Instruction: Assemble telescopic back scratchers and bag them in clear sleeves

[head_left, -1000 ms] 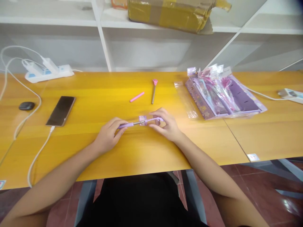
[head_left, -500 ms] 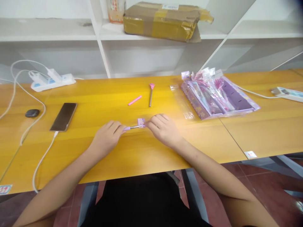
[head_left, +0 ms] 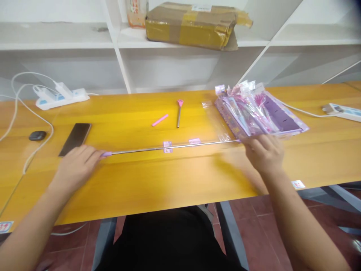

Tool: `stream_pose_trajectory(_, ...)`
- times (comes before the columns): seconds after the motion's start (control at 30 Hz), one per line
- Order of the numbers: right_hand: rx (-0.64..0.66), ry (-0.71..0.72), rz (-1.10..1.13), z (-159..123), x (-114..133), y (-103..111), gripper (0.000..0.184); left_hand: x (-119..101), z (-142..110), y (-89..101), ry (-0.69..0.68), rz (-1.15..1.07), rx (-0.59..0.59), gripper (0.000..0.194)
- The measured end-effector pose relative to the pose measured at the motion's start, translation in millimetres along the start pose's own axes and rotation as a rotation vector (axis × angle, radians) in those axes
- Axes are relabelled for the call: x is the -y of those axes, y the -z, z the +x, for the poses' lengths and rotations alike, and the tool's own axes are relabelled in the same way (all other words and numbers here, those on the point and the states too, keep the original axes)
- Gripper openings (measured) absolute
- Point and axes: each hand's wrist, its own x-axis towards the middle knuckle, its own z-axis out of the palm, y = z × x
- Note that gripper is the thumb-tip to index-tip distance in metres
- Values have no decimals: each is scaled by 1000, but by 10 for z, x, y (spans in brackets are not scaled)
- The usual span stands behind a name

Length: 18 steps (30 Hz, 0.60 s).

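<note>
A long, thin telescopic back scratcher [head_left: 141, 150] is stretched out between my two hands, its silver rod running nearly level above the table. My left hand [head_left: 76, 167] is closed round its purple handle, close to the phone. At the far end, my right hand [head_left: 263, 154] grips a purple tip, in front of the display box; the fingers hide that end's shape. Under and beside the rod lie two small purple labels [head_left: 167, 149] [head_left: 194, 141]. Farther back are a pink hand-headed metal rod [head_left: 178, 114] and a loose pink tube [head_left: 160, 120].
A purple display box [head_left: 284, 116] with several wrapped scratchers stands at right, beside clear plastic wrapping [head_left: 216, 120]. At left are a phone [head_left: 75, 137], a black earbud case [head_left: 37, 136], and a power strip [head_left: 63, 99] with white cables. A taped carton [head_left: 191, 28] sits on the shelf.
My hands have moved wide apart, left hand leftward and right hand rightward, drawing the short scratcher out into a long rod. A second purple label now shows on the table.
</note>
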Motion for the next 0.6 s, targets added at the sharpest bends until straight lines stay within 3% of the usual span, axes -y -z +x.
stream_pose_trajectory(0.13, 50, -23, 22, -287, -297, -25, 22, 131, -253, -64, -44, -36, 80, 23)
stream_pose_trajectory(0.23, 110, -60, 39, -304, -226, -18, 21, 94, -318, -102, -49, -25, 93, 19)
stream_pose_trajectory(0.4, 63, -46, 66, -247, -76, 67, 15, 40, -373, -108, -11, -102, 96, 23)
stream_pose_trajectory(0.6, 96, -90, 131, -292, -17, 141, 19, -8, -412, -158, 42, -206, 110, 27)
